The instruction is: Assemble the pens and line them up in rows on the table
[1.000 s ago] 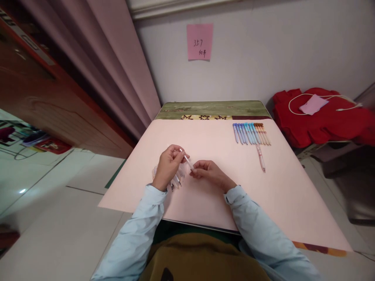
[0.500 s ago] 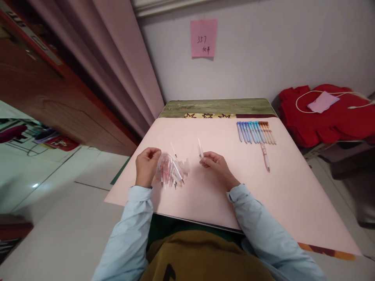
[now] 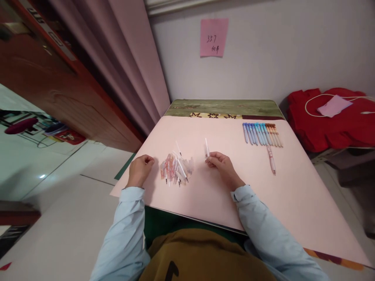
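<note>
My right hand [image 3: 220, 164] pinches a thin white pen refill [image 3: 207, 146], held upright with its tip pointing away from me. Around the lower end of the refill, my fingertips hide part of it. To the left, my left hand [image 3: 140, 169] is closed in a pinch just beside a heap of pen parts [image 3: 172, 168]; whatever it holds, if anything, is too small to make out. Pinkish clear barrels and white refills with dark tips lie jumbled in that heap.
At the back right lies a row of pens [image 3: 262, 134] in purple, blue and brown. A single pinkish pen [image 3: 272, 160] lies below them. Pink paper [image 3: 205, 203] covers the table. Red cloth [image 3: 331, 128] with a white cable sits to the right; a wooden door [image 3: 67, 89] stands left.
My left hand has moved left, away from the heap, still pinched. My right hand keeps hold of the refill in nearly the same place. The view has turned slightly left.
</note>
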{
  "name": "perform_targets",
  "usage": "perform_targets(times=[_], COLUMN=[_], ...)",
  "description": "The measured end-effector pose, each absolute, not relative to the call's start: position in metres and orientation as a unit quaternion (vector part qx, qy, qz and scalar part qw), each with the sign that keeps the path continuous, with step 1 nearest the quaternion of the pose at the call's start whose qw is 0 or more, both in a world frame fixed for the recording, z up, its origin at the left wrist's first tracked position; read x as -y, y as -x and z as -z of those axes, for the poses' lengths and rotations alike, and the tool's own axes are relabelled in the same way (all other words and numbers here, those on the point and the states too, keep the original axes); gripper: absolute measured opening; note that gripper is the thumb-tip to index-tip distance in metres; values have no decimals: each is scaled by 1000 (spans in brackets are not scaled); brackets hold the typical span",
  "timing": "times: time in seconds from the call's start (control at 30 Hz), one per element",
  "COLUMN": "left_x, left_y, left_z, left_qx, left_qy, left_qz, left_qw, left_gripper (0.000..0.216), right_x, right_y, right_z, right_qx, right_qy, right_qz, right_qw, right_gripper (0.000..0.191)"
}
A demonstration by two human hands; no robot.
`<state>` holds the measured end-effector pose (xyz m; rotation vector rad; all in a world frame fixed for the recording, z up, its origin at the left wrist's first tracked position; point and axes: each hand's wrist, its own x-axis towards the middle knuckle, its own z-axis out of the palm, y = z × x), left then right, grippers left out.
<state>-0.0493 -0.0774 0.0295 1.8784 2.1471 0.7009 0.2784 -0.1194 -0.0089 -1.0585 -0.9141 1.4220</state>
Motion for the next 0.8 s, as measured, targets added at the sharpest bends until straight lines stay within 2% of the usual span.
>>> perform_targets(times=[0.1, 0.27, 0.37, 0.57, 0.8], left_x=[82, 93, 96, 96, 96], left_y=[56, 45, 37, 37, 34], left_z=[-28, -27, -28, -26, -25], left_qx=[-741, -720, -704, -697, -720], left_qy=[-613, -542, -515, -480, -480], left_qz=[-207, -193, -186, -172, -153], left_qw=[181, 388, 453, 503, 478], left_gripper=[11, 26, 33, 42, 41], right_x=[119, 117, 116, 118, 117], right_y=[-278, -279, -279, -279, -279], right_z=[11, 17, 20, 19, 19], right_qx=[390, 392, 395, 404, 404], right_qy=[450, 440, 436, 439, 439], right_qz=[-595, -597, -595, -590, -592], right_qw=[540, 544, 548, 544, 542], right_gripper=[25, 25, 25, 24, 23])
